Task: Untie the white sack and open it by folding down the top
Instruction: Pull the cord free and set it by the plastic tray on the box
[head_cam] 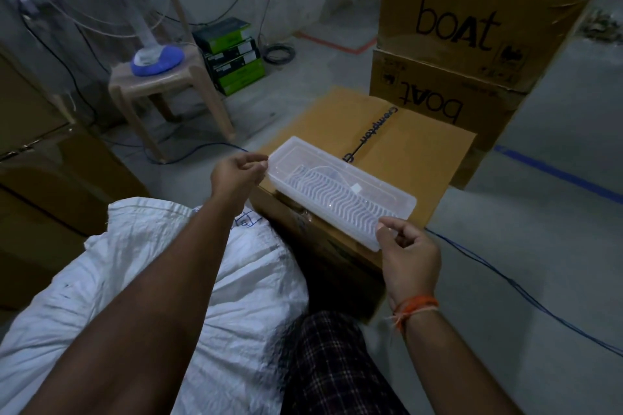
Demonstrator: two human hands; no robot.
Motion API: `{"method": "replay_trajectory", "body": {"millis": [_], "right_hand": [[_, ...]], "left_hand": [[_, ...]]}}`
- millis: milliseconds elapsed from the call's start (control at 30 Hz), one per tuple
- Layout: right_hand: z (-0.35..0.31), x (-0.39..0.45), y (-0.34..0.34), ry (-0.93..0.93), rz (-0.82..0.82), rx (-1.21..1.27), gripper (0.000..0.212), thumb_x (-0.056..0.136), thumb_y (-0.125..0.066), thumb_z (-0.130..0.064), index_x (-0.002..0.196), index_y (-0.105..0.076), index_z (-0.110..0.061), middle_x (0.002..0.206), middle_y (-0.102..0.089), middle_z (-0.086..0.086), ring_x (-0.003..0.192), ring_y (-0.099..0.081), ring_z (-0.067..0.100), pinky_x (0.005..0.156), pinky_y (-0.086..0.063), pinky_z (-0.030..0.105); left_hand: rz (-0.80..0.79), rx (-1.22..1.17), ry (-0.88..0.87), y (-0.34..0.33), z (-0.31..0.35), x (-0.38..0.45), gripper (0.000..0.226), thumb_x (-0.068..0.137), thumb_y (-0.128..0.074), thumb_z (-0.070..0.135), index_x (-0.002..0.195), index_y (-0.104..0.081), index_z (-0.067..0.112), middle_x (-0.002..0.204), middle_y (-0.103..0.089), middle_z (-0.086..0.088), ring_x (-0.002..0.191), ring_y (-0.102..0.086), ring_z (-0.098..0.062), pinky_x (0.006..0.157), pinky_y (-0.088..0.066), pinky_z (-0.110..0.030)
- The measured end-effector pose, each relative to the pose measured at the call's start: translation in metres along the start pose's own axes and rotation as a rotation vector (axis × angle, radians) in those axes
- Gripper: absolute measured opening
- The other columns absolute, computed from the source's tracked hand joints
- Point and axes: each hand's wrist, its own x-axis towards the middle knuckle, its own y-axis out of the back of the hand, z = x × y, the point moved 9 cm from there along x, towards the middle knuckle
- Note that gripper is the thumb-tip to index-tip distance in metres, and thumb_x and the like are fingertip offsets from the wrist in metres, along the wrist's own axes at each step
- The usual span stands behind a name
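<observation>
The white sack [141, 280] is seen lying low on the left, under the left forearm and beside a checked trouser leg [333, 364]. It is a large, full sack of woven plastic cloth, creased and slack at the surface. It is judged to be heavy as a whole but soft and pliant at the top, with a slick weave that can slide through fingers. Its far end, near the blue marking [244, 221], is gathered. No tie can be made out, as that part is hidden by the arm. Hold is best taken at that gathered neck, and the loose cloth there can then be rolled down in a cuff.

Next to the sack a closed cardboard box [387, 145] is set on the floor, with stacked cartons [472, 34] behind it. A clear plastic tray [340, 192] with a ribbed bottom is held above the box top.

The left hand [236, 175] is curled at the tray's far corner, with fingertips pinching the rim. The right hand [409, 253] is closed in a pinching grip on the tray's near corner. An orange thread band [416, 307] is worn on the right wrist. The sack is touched by neither hand, so untying is judged not yet begun.
</observation>
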Motion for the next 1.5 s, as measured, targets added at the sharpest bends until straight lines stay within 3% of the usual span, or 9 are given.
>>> {"method": "replay_trajectory", "body": {"millis": [333, 567, 700, 833, 933, 1100, 1200, 1300, 1500], "right_hand": [[0.0, 0.003, -0.007, 0.034, -0.04, 0.005, 0.009, 0.086, -0.08, -0.03, 0.093, -0.079, -0.035, 0.095, -0.062, 0.006, 0.068, -0.055, 0.009, 0.068, -0.05, 0.027], [0.001, 0.007, -0.006, 0.033, -0.079, -0.03, 0.024, 0.087, -0.078, -0.035, 0.111, -0.078, -0.037, 0.09, -0.057, 0.014, 0.052, -0.041, 0.008, 0.058, -0.043, 0.02], [0.001, 0.007, -0.007, 0.04, -0.077, -0.036, 0.022, 0.087, -0.079, -0.034, 0.109, -0.078, -0.037, 0.091, -0.058, 0.016, 0.055, -0.044, 0.008, 0.061, -0.046, 0.021], [0.001, 0.007, -0.007, 0.044, -0.083, -0.048, 0.022, 0.087, -0.078, -0.036, 0.11, -0.078, -0.037, 0.091, -0.055, 0.013, 0.056, -0.045, 0.009, 0.062, -0.046, 0.021], [-0.004, 0.003, -0.006, 0.049, -0.1, -0.064, 0.024, 0.087, -0.079, -0.037, 0.111, -0.077, -0.038, 0.094, -0.053, 0.01, 0.055, -0.046, 0.008, 0.062, -0.046, 0.018], [-0.038, -0.021, 0.014, 0.154, 0.022, -0.158, 0.035, 0.085, -0.083, -0.029, 0.118, -0.074, -0.027, 0.13, -0.042, 0.004, 0.106, -0.053, 0.015, 0.088, -0.048, 0.019], [-0.065, -0.048, 0.016, 0.326, 0.05, -0.196, 0.033, 0.085, -0.082, -0.019, 0.117, -0.074, -0.019, 0.132, -0.042, 0.011, 0.116, -0.045, 0.018, 0.098, -0.048, 0.025], [-0.077, -0.079, -0.003, 0.46, -0.056, -0.148, 0.025, 0.086, -0.079, -0.011, 0.111, -0.075, -0.015, 0.128, -0.045, 0.011, 0.108, -0.044, 0.006, 0.095, -0.044, 0.007], [-0.062, -0.149, -0.092, 0.492, -0.517, -0.128, 0.021, 0.085, -0.08, -0.013, 0.102, -0.077, -0.023, 0.112, -0.049, 0.001, 0.095, -0.059, 0.019, 0.092, -0.056, 0.042]], "left_hand": [[-0.135, 0.171, -0.091, -0.015, 0.019, -0.013, 0.025, 0.096, -0.079, 0.008, 0.121, -0.082, 0.014, 0.066, -0.058, 0.009, 0.06, -0.052, -0.005, 0.063, -0.044, -0.021], [-0.226, 0.176, -0.106, -0.023, 0.024, -0.02, 0.038, 0.087, -0.081, 0.023, 0.125, -0.079, 0.024, 0.14, -0.069, -0.032, 0.095, -0.06, -0.019, 0.089, -0.046, -0.033], [-0.211, 0.195, -0.102, -0.025, 0.027, -0.021, 0.032, 0.098, -0.075, 0.004, 0.125, -0.078, 0.02, 0.142, -0.065, -0.036, 0.078, -0.058, -0.011, 0.082, -0.047, -0.03], [-0.195, 0.216, -0.099, -0.024, 0.023, -0.021, 0.032, 0.098, -0.076, 0.007, 0.127, -0.079, 0.021, 0.146, -0.065, -0.031, 0.122, -0.064, -0.054, 0.097, -0.056, -0.052], [-0.185, 0.2, -0.114, -0.02, 0.022, -0.027, 0.03, 0.098, -0.078, 0.012, 0.124, -0.078, 0.025, 0.145, -0.067, -0.026, 0.119, -0.066, -0.04, 0.096, -0.056, -0.044], [-0.082, 0.183, -0.109, 0.01, 0.024, -0.052, 0.036, 0.097, -0.082, 0.017, 0.132, -0.077, 0.019, 0.125, -0.073, -0.029, 0.109, -0.064, -0.022, 0.074, -0.049, -0.017], [0.01, 0.201, -0.117, 0.048, 0.019, -0.086, 0.032, 0.096, -0.082, 0.017, 0.127, -0.078, 0.022, 0.113, -0.076, -0.015, 0.119, -0.072, -0.031, 0.08, -0.051, -0.022], [0.064, 0.303, -0.139, 0.091, 0.008, -0.135, 0.032, 0.097, -0.08, 0.019, 0.129, -0.079, 0.023, 0.115, -0.075, -0.001, 0.12, -0.071, -0.026, 0.095, -0.06, -0.04], [0.223, 0.33, -0.085, 0.189, -0.021, -0.224, 0.032, 0.097, -0.082, 0.027, 0.128, -0.078, 0.027, 0.136, -0.068, 0.003, 0.117, -0.07, -0.018, 0.101, -0.061, -0.039]]}}
